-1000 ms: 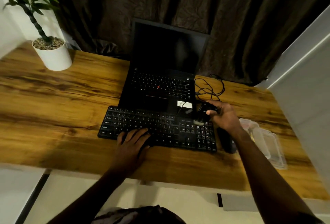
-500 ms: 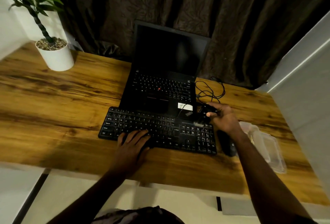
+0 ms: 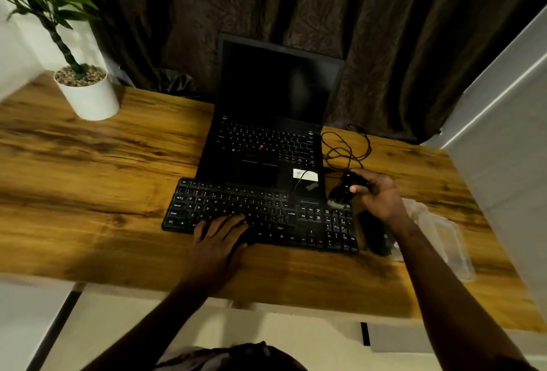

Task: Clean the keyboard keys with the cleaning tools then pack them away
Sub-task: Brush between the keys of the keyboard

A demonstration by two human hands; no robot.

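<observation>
Both unmoved, left hand (image 3: 217, 236) on keyboard (image 3: 268, 203), right hand (image 3: 381, 197) gripping tool (image 3: 342, 190)

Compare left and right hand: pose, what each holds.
Pose: the left hand lies with straight fingers on the lower keys of the keyboard; the right hand is curled. Load: left hand holds nothing; right hand grips a dark tool at the keyboard's far right corner. Shared: both are at the keyboard.
</observation>
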